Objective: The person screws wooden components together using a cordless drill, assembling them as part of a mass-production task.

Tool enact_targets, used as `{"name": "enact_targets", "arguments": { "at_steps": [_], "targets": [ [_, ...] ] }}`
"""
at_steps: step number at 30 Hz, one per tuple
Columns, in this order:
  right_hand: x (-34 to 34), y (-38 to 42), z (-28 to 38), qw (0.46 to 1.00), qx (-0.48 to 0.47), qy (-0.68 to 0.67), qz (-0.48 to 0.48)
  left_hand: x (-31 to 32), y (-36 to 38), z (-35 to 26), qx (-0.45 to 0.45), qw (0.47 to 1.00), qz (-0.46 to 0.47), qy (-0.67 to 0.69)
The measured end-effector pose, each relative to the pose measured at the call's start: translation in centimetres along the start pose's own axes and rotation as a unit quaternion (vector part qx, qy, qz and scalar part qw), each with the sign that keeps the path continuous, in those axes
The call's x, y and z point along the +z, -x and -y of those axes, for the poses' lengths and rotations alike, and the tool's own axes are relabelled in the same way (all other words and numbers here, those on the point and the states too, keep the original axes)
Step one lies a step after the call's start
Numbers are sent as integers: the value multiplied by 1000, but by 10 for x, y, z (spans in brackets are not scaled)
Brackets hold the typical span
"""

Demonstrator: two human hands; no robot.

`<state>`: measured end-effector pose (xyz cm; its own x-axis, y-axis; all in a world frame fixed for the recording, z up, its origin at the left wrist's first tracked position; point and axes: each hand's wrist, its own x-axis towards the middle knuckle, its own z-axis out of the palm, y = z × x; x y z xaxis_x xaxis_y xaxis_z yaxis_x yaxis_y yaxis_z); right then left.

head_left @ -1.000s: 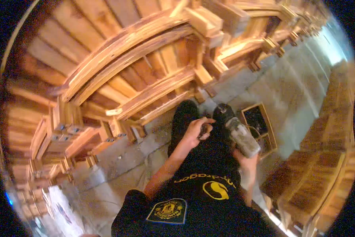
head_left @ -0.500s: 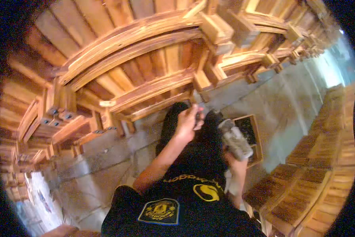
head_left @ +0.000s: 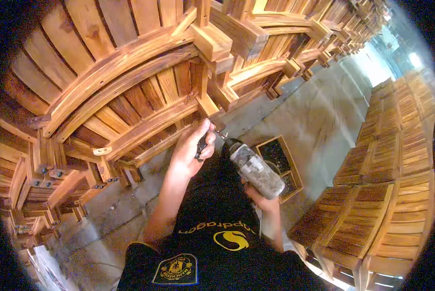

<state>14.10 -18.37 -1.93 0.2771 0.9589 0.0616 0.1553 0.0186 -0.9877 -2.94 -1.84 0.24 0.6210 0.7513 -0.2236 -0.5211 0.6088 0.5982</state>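
Observation:
A dusty grey power drill (head_left: 258, 170) is held in my right hand (head_left: 262, 198), which shows below and behind the body. Its dark chuck and thin bit point up and left toward my other hand. My left hand (head_left: 190, 148) is closed, its fingers curled round small dark pieces (head_left: 201, 144) whose kind I cannot tell. The left fingertips are close to the leg end of a wooden slatted frame (head_left: 208, 106) and to the drill bit.
Slatted wooden furniture pieces (head_left: 149, 97) are stacked along the left and far side. More slatted wood (head_left: 353, 223) stands at the right. A wooden box (head_left: 295, 175) with dark contents sits on the concrete floor (head_left: 319, 121) beside the drill.
The view has swung, so the furniture and both hands appear farther left. The drill has come closer to my left hand, its bit now near the fingers.

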Motion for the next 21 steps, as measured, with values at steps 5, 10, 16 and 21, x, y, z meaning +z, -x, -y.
{"name": "enact_targets", "arguments": {
  "at_steps": [5,10,16,21],
  "targets": [
    [-1,9,-13,999,-19,-36,-10,6,-3,-8,-2,996,-30,-88],
    [-5,11,-18,998,-65,10,8,11,-5,-6,2,991,-12,-130],
    [0,18,-27,998,23,-24,-55,13,-9,-7,-5,991,22,-135],
    [4,15,-40,979,-74,186,-41,31,-5,12,51,990,-46,-120]
  ]
}}
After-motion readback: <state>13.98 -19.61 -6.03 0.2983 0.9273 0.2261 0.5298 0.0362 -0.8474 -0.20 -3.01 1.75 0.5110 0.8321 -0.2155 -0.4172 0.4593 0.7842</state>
